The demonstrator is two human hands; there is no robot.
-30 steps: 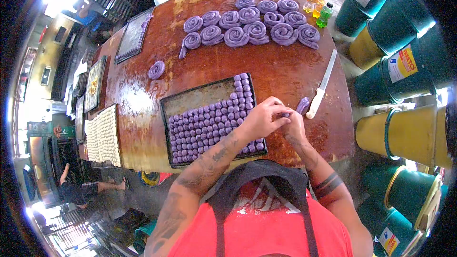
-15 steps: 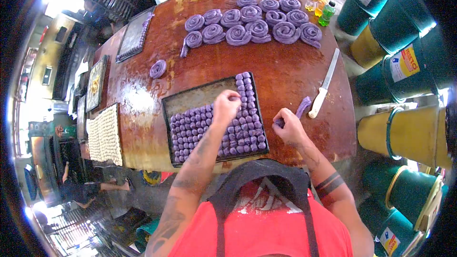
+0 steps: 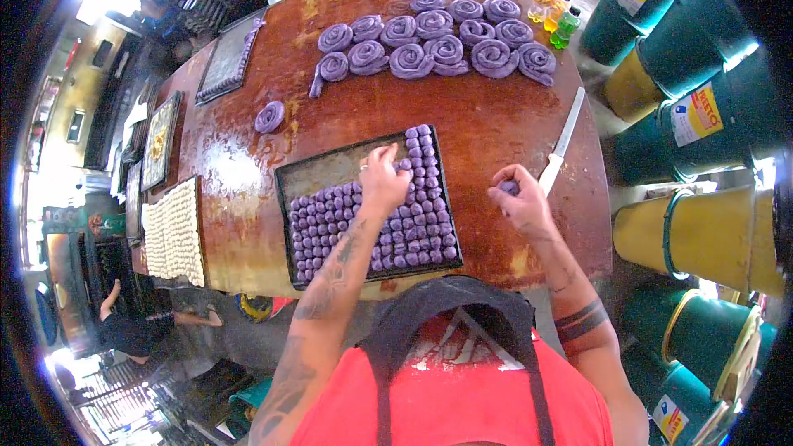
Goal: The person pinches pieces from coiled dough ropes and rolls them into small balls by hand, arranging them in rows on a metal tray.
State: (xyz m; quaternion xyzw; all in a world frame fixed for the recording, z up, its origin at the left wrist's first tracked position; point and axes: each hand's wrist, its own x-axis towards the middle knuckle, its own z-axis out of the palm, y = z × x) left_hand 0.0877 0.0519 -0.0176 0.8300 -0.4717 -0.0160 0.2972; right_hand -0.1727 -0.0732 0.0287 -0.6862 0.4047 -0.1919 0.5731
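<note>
My left hand is over a dark rectangular tray, its fingers apart beside the rows of small purple dough balls. One ball touches its right side. The tray's upper left part is bare metal. To the right of the tray, above the wooden table, my right hand curls round a piece of purple dough. A long knife with a white handle lies just beyond that hand, its handle partly hidden.
Coiled purple dough rolls fill the table's far side; a single coil lies left. Pale dough pieces and other trays line the left edge. Bottles stand far right, near green and yellow bins. A person is at lower left.
My left hand has opened and shifted slightly left. My right hand has moved up and right, covering where the loose dough strip lay by the knife handle. The view has shifted slightly.
</note>
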